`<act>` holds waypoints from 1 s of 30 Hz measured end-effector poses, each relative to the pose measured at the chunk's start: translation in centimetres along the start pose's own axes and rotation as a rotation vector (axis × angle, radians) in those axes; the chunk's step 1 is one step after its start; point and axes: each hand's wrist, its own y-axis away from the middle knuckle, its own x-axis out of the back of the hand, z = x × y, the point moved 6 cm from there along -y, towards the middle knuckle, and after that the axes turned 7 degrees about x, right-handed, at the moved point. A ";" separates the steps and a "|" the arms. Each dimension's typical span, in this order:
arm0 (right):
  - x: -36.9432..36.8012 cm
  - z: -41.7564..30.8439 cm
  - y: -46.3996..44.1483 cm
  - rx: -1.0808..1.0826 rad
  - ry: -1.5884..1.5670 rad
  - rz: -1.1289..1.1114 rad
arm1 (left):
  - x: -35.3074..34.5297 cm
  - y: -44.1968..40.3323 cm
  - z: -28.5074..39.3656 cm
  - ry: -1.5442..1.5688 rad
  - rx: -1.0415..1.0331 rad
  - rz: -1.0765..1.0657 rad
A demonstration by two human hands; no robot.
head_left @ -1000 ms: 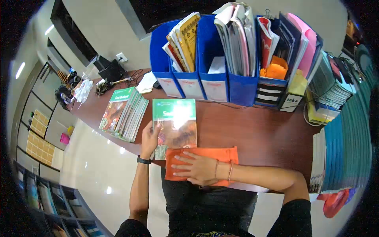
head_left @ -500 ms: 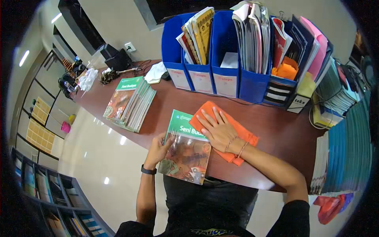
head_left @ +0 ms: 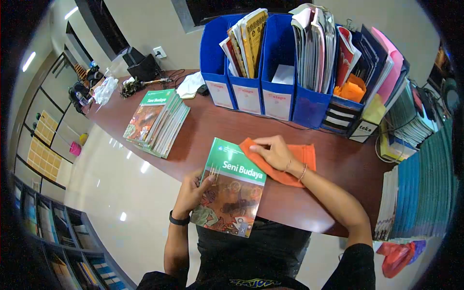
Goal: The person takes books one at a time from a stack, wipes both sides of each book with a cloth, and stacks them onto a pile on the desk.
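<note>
At desk edge; glossy green-brown book, left grip clasping; orange cloth, right grip pinching

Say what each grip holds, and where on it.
Left grip: Seni Budaya book, by its left edge, thumb on the cover. Right grip: orange cloth, by its left end, beside the book's title.

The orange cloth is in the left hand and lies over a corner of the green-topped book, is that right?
Not quite: the head view shows the orange cloth in the right hand. It does lie over a corner of the green-topped book.
</note>
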 end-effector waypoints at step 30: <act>-0.8 -4.9 2.7 0.397 0.139 -0.322 | 2.6 4.4 0.9 0.078 -0.135 0.114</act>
